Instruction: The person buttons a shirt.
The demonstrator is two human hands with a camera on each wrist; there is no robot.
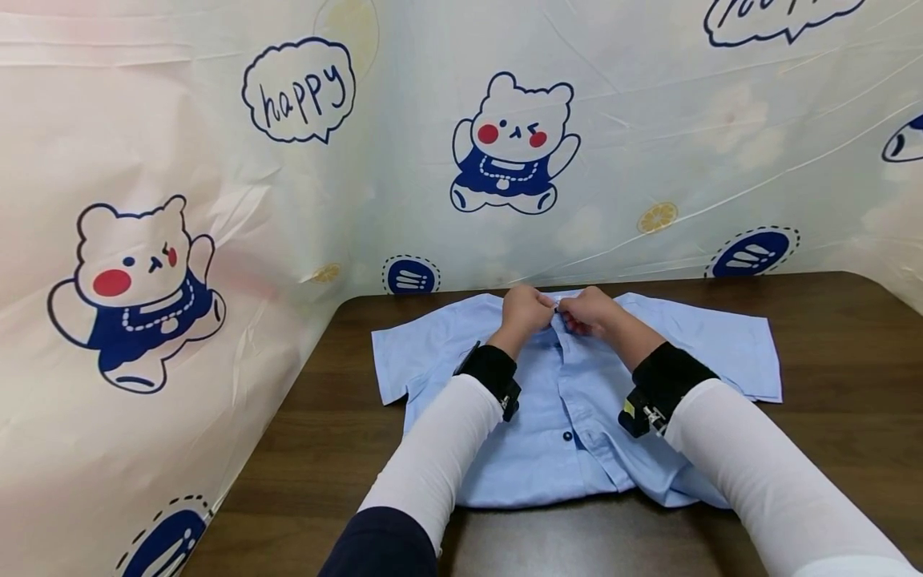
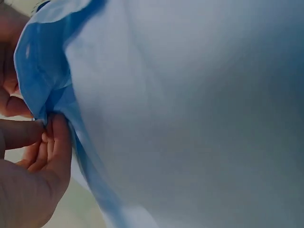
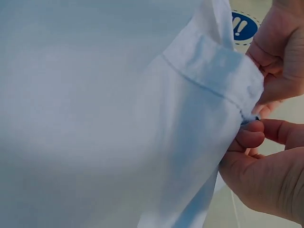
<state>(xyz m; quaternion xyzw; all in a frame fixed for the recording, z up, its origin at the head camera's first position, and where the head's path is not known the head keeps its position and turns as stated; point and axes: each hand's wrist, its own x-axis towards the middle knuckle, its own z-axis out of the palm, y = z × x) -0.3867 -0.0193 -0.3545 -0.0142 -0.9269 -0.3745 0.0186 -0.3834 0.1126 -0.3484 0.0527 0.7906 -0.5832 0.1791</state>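
A light blue short-sleeved shirt [image 1: 577,401] lies front up on the dark wooden table [image 1: 829,449], its sleeves spread to either side and its collar toward the far edge. A dark button [image 1: 567,436] shows on the placket, about midway down the front.

Both hands meet at the collar, touching or nearly touching each other. The left hand [image 1: 529,311] has its fingers curled in and pinches the cloth at the neck; the left wrist view shows thumb and fingers [image 2: 56,142] closed on a folded blue edge. The right hand [image 1: 587,311] is likewise curled, and the right wrist view shows its fingertips [image 3: 249,135] pinching the end of the collar band [image 3: 213,78], with a small dark spot, probably a button, just at the pinch. The other hand shows above it in that view, gripping the same edge.

Both forearms are in white sleeves [image 1: 440,457] with black bands [image 1: 493,373] at the wrists, and they lie over the lower shirt front.

Behind and to the left of the table hangs a pale plastic sheet [image 1: 216,240] printed with cartoon bears [image 1: 513,144] and a "happy" speech bubble [image 1: 299,90].
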